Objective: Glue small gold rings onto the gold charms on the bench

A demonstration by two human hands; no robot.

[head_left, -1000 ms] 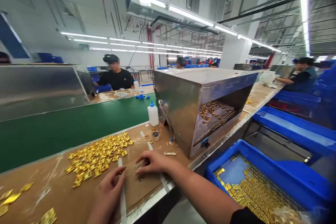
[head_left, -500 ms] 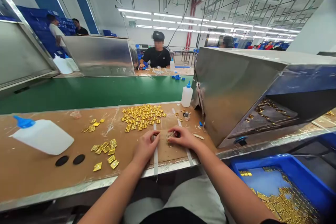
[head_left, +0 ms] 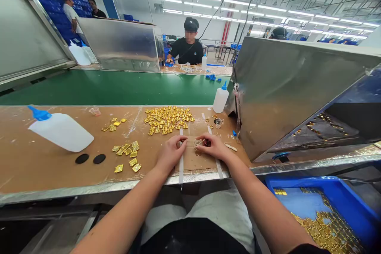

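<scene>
My left hand (head_left: 173, 150) rests at the left side of a taped cardboard piece (head_left: 199, 163), thumb and forefinger pinched together. Anything between those fingertips is too small to make out. Across from it, my right hand (head_left: 212, 145) is closed on a thin, pale stick (head_left: 200, 142), its tip pointing toward the board. Just under that tip lies a small clear round thing (head_left: 196, 147), partly covered by the fingers. Beyond both hands spreads a pile of small gold square pieces (head_left: 169, 119). Several more gold pieces (head_left: 127, 151) lie left of my left hand.
A large white bottle with blue nozzle (head_left: 62, 131) lies left, near two black discs (head_left: 99, 159). Another bottle (head_left: 220, 100) stands behind my right hand, beside a metal hood (head_left: 276, 87). A blue tray (head_left: 300, 184) of gold pieces sits lower right. A co-worker (head_left: 187, 49) sits opposite.
My view has tilted down and turned slightly left, so the bench appears higher and farther right. Both hands stay over the cardboard in nearly the same pose.
</scene>
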